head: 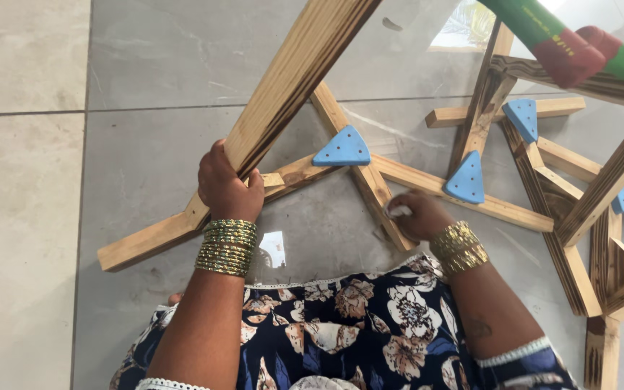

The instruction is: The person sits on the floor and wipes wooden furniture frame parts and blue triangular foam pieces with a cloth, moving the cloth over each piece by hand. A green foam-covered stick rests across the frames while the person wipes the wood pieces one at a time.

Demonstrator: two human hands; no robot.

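Two hands are on the wooden frame [370, 180] that lies on the floor in front of the seated person. The left hand [227, 186] has its fingers wrapped tight around a slanting wooden bar [290, 83], which rises from the frame's near left end toward the far right, up and out of view. The thumb lies across the bar's near face. The right hand [419, 215] is curled, fingers drawn together on a small pale scrap [399, 211], perhaps a pad or cloth, pressed against the near end of a cross slat. I cannot tell what the scrap is made of.

Both wrists carry stacks of gold and green bangles [227, 247]. A blue triangular bracket [342, 149] sits at the joint where the slats cross, and a second blue bracket [466, 180] stands just to the right of it.

The floor [30, 217] is large grey glossy tile with thin dark joints; a bright window reflection shows at the far edge. To the left the tiles lie bare out to the picture's edge. To the right a second wooden frame [579, 209] crowds close, its slats nearly touching the first. Something green and red [572, 47] hangs across the far right corner. The person's flowered navy dress [348, 332] fills the near edge.
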